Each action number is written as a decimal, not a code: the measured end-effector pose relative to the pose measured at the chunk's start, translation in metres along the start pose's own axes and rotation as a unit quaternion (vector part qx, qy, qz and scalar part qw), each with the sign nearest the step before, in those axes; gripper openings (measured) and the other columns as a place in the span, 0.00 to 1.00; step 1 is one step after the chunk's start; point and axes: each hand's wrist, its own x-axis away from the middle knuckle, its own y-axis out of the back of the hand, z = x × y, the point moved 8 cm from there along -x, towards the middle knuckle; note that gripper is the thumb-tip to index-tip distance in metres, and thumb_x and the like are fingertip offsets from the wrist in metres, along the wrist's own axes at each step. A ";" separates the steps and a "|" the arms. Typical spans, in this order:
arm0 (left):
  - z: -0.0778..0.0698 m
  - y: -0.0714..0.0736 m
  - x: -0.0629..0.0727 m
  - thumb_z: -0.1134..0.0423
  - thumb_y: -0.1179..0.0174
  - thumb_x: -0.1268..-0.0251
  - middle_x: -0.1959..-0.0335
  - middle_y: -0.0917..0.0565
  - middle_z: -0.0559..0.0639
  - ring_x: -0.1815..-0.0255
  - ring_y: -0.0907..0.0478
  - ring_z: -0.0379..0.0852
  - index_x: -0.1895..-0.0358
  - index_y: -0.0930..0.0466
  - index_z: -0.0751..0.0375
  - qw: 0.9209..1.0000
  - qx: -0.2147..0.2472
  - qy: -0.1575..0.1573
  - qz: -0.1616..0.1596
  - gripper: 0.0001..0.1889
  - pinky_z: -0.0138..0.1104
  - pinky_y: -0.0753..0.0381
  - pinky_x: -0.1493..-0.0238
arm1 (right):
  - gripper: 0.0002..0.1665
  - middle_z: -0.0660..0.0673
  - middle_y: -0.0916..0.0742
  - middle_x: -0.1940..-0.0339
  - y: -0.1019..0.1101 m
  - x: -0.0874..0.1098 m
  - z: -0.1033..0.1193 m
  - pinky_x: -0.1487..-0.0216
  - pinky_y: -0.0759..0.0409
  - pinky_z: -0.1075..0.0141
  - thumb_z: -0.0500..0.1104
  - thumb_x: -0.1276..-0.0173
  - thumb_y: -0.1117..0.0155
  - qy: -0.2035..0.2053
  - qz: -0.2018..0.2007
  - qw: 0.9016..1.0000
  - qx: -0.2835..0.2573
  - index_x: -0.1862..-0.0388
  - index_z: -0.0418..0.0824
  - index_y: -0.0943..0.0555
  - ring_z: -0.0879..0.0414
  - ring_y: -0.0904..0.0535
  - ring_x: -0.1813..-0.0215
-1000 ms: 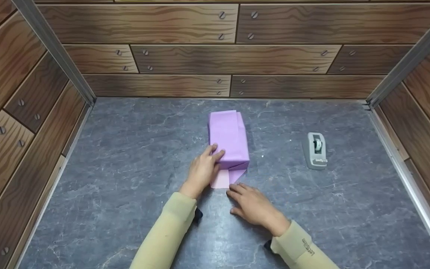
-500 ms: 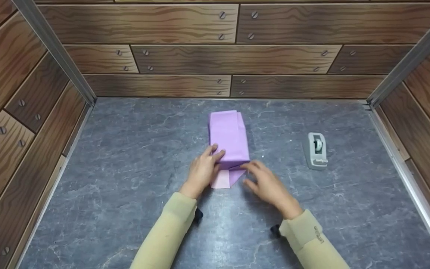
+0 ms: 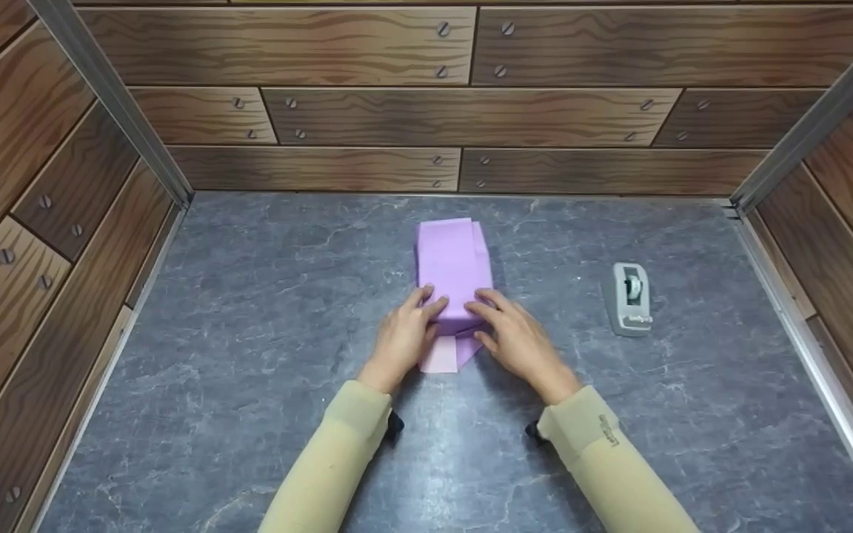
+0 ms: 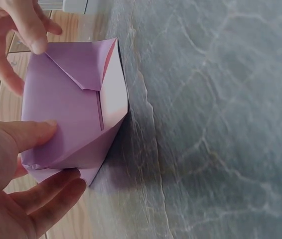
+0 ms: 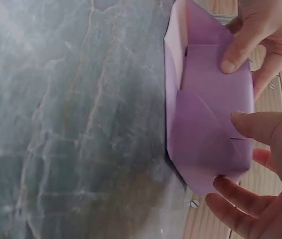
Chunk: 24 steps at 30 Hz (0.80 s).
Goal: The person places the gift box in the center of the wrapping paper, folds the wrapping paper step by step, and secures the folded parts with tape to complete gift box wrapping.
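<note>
A box wrapped in purple paper (image 3: 452,259) lies lengthwise on the grey marbled table. At its near end a flap with a pale inner side (image 3: 439,355) sticks out along the tabletop. My left hand (image 3: 398,340) holds the near left corner, its thumb (image 4: 39,133) against the folded end and its fingers along the top and side. On the near right corner, my right hand (image 3: 521,342) grips likewise, thumb (image 5: 253,124) on the end face and fingers over the top and side. Folded side pieces slant across that end in both wrist views.
A grey tape dispenser (image 3: 630,300) with a roll in it stands to the right of the box. Wood-patterned panels (image 3: 463,115) enclose the table at the back and both sides, with metal strips at the corners.
My right hand has moved from the flap's near edge up to the box's right corner and now grips it. The left hand and the box have stayed in place.
</note>
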 end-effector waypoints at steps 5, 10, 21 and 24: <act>0.000 0.000 0.000 0.64 0.33 0.39 0.35 0.25 0.53 0.56 0.17 0.62 0.38 0.19 0.48 1.000 -0.002 0.002 0.003 0.23 0.49 0.18 0.58 | 0.28 0.44 0.22 0.37 -0.004 -0.003 0.001 0.43 0.25 0.49 0.37 0.41 0.26 0.002 -0.005 1.000 0.023 0.41 0.45 0.19 0.41 0.23 0.43; 0.000 -0.001 0.000 0.64 0.34 0.37 0.34 0.26 0.54 0.57 0.17 0.62 0.38 0.20 0.49 1.000 -0.002 0.002 0.005 0.23 0.50 0.19 0.59 | 0.28 0.45 0.20 0.40 -0.004 -0.006 0.000 0.49 0.22 0.49 0.36 0.45 0.24 0.012 -0.028 0.999 0.036 0.44 0.45 0.18 0.42 0.21 0.49; 0.001 -0.005 0.007 0.61 0.33 0.38 0.28 0.33 0.54 0.49 0.20 0.62 0.32 0.26 0.50 0.999 0.012 0.000 0.038 0.29 0.52 0.20 0.52 | 0.26 0.47 0.19 0.44 -0.007 -0.008 0.000 0.63 0.20 0.48 0.36 0.47 0.22 0.007 -0.076 0.995 0.063 0.49 0.47 0.17 0.42 0.21 0.58; 0.001 -0.004 0.011 0.61 0.33 0.38 0.26 0.37 0.55 0.46 0.21 0.62 0.31 0.28 0.52 0.998 0.032 -0.001 0.051 0.30 0.51 0.21 0.49 | 0.25 0.47 0.19 0.44 -0.007 -0.008 0.000 0.63 0.20 0.48 0.36 0.48 0.22 0.004 -0.082 0.994 0.066 0.49 0.47 0.17 0.42 0.20 0.58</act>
